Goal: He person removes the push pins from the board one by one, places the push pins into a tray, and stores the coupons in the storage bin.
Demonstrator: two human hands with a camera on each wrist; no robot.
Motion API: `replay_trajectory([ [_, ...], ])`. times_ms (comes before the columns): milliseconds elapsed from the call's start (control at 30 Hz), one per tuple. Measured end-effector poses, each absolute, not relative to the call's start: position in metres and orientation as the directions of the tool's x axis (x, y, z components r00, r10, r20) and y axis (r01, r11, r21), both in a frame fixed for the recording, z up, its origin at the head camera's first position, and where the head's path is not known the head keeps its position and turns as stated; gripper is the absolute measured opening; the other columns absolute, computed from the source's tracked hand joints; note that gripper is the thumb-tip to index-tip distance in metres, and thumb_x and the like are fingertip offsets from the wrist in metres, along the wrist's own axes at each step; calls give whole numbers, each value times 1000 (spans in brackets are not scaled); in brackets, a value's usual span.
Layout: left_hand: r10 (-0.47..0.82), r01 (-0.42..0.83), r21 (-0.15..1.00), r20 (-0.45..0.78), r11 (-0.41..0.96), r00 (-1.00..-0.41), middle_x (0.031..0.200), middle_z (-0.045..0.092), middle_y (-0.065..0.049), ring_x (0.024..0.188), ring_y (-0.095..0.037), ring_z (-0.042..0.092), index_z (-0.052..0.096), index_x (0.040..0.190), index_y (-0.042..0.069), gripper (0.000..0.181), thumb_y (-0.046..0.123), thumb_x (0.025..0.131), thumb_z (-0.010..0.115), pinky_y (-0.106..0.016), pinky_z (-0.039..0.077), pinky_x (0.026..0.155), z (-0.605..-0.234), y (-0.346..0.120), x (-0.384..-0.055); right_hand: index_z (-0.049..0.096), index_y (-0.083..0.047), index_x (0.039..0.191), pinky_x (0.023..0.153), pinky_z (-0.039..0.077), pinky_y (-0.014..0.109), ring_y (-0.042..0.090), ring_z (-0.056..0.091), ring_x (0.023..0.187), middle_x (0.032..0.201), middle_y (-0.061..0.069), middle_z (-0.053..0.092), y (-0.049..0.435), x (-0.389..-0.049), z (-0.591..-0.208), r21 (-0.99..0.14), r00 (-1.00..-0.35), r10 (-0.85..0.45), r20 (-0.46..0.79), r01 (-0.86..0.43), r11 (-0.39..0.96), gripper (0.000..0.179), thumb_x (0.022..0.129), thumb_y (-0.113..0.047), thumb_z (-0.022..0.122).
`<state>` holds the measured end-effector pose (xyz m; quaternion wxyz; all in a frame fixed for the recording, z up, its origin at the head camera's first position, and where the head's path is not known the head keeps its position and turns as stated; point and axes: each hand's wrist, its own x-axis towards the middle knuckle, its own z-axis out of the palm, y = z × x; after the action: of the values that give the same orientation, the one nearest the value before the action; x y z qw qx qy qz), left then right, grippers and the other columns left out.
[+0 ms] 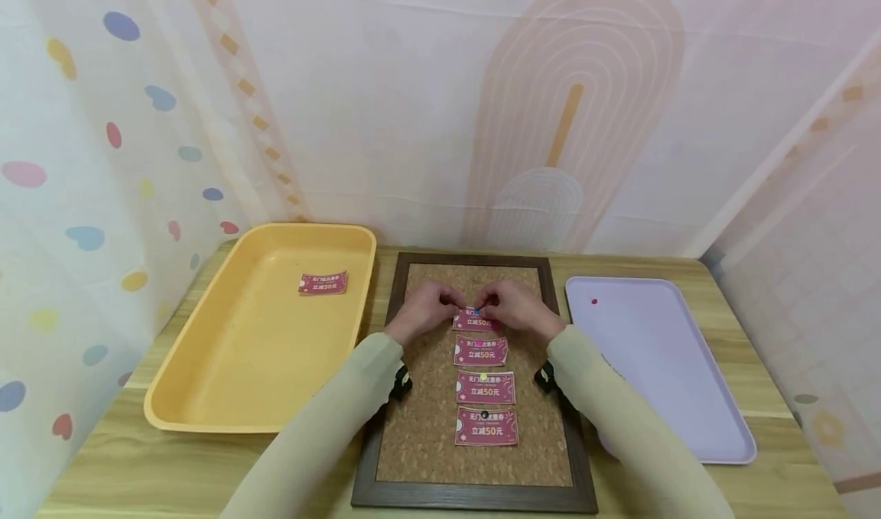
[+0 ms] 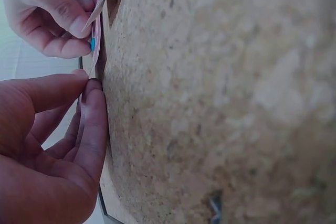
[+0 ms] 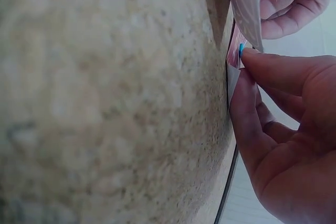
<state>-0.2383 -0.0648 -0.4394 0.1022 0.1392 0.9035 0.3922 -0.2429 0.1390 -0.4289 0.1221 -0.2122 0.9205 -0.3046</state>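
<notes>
A framed cork board (image 1: 416,458) carries a column of red-and-white coupons. The top coupon (image 1: 475,322) lies between both hands, a blue push pin (image 1: 477,313) at its upper edge. My left hand (image 1: 430,307) pinches that coupon's left edge between thumb and index finger (image 2: 93,95). From the other side, my right hand (image 1: 515,305) holds the blue push pin with its fingertips, thumb tip right at the pin (image 3: 241,49). Below are coupons with a pink pin (image 1: 479,343), a yellow-green pin (image 1: 484,377) and a black pin (image 1: 485,414).
To the left stands a yellow tray (image 1: 227,416) with one loose coupon (image 1: 323,283) inside. A lilac tray (image 1: 677,397) at the right holds a small red pin (image 1: 595,301). Both trays and the board rest on a wooden table (image 1: 771,458), with a patterned curtain (image 1: 399,121) behind.
</notes>
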Motion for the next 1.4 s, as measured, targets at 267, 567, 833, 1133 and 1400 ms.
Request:
replay_trajectory([
  [267,310,143,726,-101,673,-945,108,74,-8,99,-22,63,80,102,7,16,2,97,66,-39,51,89,-437,-65,-237,76,-9,101,67,46,27,13,57,73,90,1,70,134,-244,-429,-598,-887,-448,-109,-302,743,7,97,-9,71],
  [567,349,250,675,-12,694,-937,103,77,-4,103,-23,68,83,98,10,17,2,95,68,-39,53,90,-437,-66,-235,75,-6,99,64,45,27,12,56,68,85,1,68,133,-243,-427,-623,-872,-482,-91,-327,710,5,96,-7,71],
  [833,331,218,665,-47,715,-943,108,76,-6,106,-24,67,83,101,10,18,3,95,67,-37,52,87,-434,-65,-234,74,-6,99,62,45,26,11,57,67,83,1,68,133,-245,-431,-623,-870,-483,-98,-325,712,4,96,-8,72],
  [1133,338,231,664,-34,711,-941,109,77,-5,110,-25,67,84,101,10,18,3,94,69,-40,52,93,-436,-65,-233,74,-6,97,63,45,27,12,56,67,81,0,66,133,-243,-431,-608,-868,-487,-93,-338,718,4,96,-8,71],
  [1400,331,219,670,-43,710,-942,109,77,-5,109,-24,67,84,100,10,17,3,95,69,-39,53,91,-436,-65,-233,72,-7,95,62,44,26,12,56,66,80,0,66,134,-244,-432,-606,-871,-481,-101,-330,724,3,97,-10,72],
])
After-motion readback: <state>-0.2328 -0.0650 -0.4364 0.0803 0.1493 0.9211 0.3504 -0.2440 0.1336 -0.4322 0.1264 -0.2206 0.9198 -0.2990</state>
